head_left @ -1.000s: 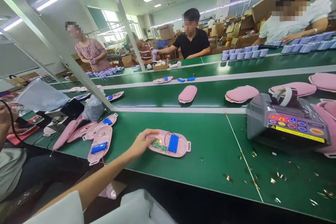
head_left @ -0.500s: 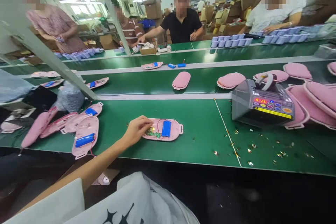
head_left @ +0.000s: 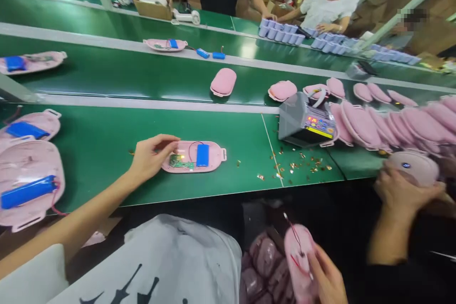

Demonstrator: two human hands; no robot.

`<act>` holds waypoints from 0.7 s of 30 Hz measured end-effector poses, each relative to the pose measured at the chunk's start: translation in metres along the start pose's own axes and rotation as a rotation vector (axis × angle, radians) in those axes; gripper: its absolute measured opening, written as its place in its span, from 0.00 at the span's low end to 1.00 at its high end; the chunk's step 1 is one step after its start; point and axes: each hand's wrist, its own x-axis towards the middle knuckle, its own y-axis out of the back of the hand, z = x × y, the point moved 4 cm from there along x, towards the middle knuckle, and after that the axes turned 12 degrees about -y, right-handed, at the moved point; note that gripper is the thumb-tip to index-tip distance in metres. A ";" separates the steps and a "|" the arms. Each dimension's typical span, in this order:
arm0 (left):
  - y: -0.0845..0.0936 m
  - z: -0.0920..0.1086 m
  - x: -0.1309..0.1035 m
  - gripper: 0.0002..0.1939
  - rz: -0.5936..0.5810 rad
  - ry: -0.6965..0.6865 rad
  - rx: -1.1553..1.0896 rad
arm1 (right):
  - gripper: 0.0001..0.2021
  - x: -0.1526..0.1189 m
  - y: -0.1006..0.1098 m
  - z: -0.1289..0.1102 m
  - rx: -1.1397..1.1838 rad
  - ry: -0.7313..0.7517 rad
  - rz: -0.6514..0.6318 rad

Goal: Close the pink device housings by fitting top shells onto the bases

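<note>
On the green bench, a pink plastic shell [head_left: 216, 161] lies with its inside facing up. It contains a blue battery pack [head_left: 203, 156] and a green circuit board [head_left: 181, 164] with a small glowing light. My left hand [head_left: 151, 156] is closed at the shell's left end, thumb and fingers pinched at its rim by the board. Low at the right, my right hand [head_left: 327, 275] grips a pink cover [head_left: 299, 259] with thin red and dark wires and a small white connector. That cover is tilted upright above a container of wrapped pink pieces [head_left: 265, 259].
A grey tape dispenser [head_left: 302, 121] stands right of the shell, with copper-coloured scraps [head_left: 292, 166] before it. More shells with batteries [head_left: 32, 185] lie left. Pink covers [head_left: 363, 126] are stacked right, where a co-worker's hands [head_left: 402, 190] hold a rounded pink part. People sit opposite.
The view has swung to the right and down. My right hand has come into view holding a pink cover with wires. My left hand stays at the shell's left end.
</note>
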 end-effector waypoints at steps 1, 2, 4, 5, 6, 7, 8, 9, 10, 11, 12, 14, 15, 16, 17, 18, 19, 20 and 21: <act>0.001 -0.003 0.000 0.15 0.010 0.001 -0.009 | 0.22 0.005 0.000 -0.010 -0.010 0.013 0.005; 0.002 -0.004 -0.001 0.14 0.016 -0.015 -0.016 | 0.23 0.014 -0.004 -0.028 -0.026 0.052 -0.010; 0.004 -0.005 -0.005 0.12 0.016 -0.094 -0.023 | 0.20 0.037 -0.027 -0.081 -0.092 0.234 -0.061; 0.006 -0.003 -0.008 0.12 0.016 -0.153 -0.019 | 0.18 0.048 -0.045 -0.116 -0.154 0.380 -0.075; 0.008 -0.001 -0.010 0.11 0.016 -0.217 -0.007 | 0.15 0.056 -0.064 -0.152 -0.222 0.548 -0.061; 0.011 0.002 -0.013 0.10 0.015 -0.282 0.014 | 0.14 0.060 -0.083 -0.187 -0.287 0.723 -0.038; 0.014 0.005 -0.015 0.10 0.020 -0.347 0.038 | 0.13 0.061 -0.102 -0.219 -0.341 0.891 -0.009; 0.017 0.008 -0.017 0.10 0.030 -0.411 0.063 | 0.13 0.059 -0.120 -0.247 -0.378 1.043 0.024; 0.019 0.012 -0.019 0.09 0.040 -0.471 0.090 | 0.13 0.055 -0.136 -0.270 -0.403 1.171 0.049; 0.021 0.015 -0.021 0.09 0.053 -0.524 0.121 | 0.13 0.051 -0.148 -0.288 -0.411 1.275 0.075; 0.023 0.018 -0.022 0.08 0.070 -0.566 0.153 | 0.13 0.046 -0.159 -0.303 -0.411 1.355 0.097; 0.024 0.020 -0.023 0.07 0.127 -0.597 0.199 | 0.13 0.038 -0.173 -0.323 -0.397 1.463 0.114; 0.023 0.019 -0.024 0.07 0.154 -0.588 0.201 | 0.13 0.035 -0.178 -0.330 -0.382 1.490 0.102; 0.021 0.017 -0.024 0.07 0.184 -0.571 0.178 | 0.12 0.033 -0.181 -0.336 -0.362 1.497 0.079; 0.019 0.013 -0.023 0.07 0.211 -0.548 0.129 | 0.12 0.032 -0.184 -0.341 -0.339 1.489 0.050; 0.016 0.008 -0.023 0.07 0.228 -0.514 0.058 | 0.12 0.033 -0.186 -0.345 -0.318 1.472 0.016; 0.013 0.003 -0.021 0.06 0.243 -0.460 -0.031 | 0.12 0.034 -0.187 -0.348 -0.300 1.451 -0.012; 0.011 -0.004 -0.020 0.05 0.255 -0.378 -0.142 | 0.12 0.036 -0.188 -0.350 -0.286 1.432 -0.034; 0.008 -0.010 -0.018 0.07 0.262 -0.274 -0.269 | 0.12 0.039 -0.189 -0.351 -0.278 1.418 -0.050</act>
